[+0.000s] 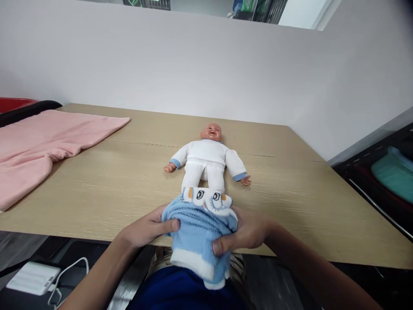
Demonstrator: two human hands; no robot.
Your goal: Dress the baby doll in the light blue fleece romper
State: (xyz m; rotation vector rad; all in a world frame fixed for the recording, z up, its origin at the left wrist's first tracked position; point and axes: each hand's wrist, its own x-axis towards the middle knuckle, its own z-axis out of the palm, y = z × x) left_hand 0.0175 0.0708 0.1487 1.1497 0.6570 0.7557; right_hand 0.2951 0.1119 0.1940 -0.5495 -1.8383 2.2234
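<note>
A baby doll [207,151] in a white top with blue cuffs and white legs lies on its back on the table, head toward the wall. At the table's front edge, a fluffy light-blue garment [193,237] with white trim and an embroidered animal face is bunched between my hands. My left hand [151,226] grips its left side, thumb on top. My right hand [245,230] holds its right side the same way, thumb pressed on the cloth. The fingers of both hands are mostly hidden behind the fabric. The garment's upper edge covers the doll's feet from view.
A pink cloth [54,142] is spread on the left of the wooden table [112,193], beside a red and black object [19,107]. A dark rack with green cloth [393,172] stands at right. Below left lies a white power bank [34,277] with a cable.
</note>
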